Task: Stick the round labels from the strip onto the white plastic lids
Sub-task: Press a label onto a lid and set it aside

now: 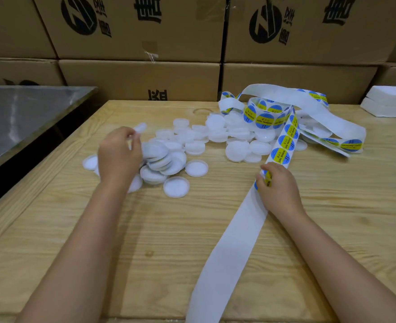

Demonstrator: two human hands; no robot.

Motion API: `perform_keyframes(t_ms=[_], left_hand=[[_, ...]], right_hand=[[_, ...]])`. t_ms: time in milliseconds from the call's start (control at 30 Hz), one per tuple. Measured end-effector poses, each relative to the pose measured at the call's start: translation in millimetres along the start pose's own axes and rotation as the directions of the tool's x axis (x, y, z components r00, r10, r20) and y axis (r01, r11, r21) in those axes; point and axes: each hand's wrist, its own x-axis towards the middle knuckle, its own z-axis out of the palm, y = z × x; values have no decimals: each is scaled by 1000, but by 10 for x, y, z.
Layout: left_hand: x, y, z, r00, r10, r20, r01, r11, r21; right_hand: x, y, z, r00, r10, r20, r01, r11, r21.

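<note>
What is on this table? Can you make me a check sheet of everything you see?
Surface: wooden table, pale, grain showing.
Job's things: white lids heaped mid-table; label strip runs from far right to near edge, its near part bare.
Clutter: nothing seen.
Grippers: left hand pinches a blurred lid above the heap; right hand pinches a label on the strip.
Cables: nothing seen.
Surroundings: cardboard boxes stacked behind; metal table left; white slabs far right.
</note>
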Motion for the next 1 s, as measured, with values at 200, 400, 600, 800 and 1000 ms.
perform_keyframes(t_ms=[200, 400, 600, 800, 1000], left_hand=[[-25, -395, -46, 975, -207, 84, 196, 973, 121], [-54, -460, -34, 946, -204, 253, 196, 979, 58], [-50, -426, -35, 988, 0, 155, -16, 994, 104], [-199, 255, 115, 830, 558, 9, -558, 830, -5], [-800, 992, 491, 682, 619, 389, -472, 779, -412]], right_hand=[[-17, 13, 11, 991, -39, 127, 55, 990, -132], [-31, 9, -9, 988, -58, 145, 82, 984, -159], [-25, -11, -32, 988, -32, 149, 49, 992, -115], [-21, -35, -60, 994, 18, 108, -13, 999, -44], [-58, -75, -67, 999, 23, 45, -26, 998, 65]])
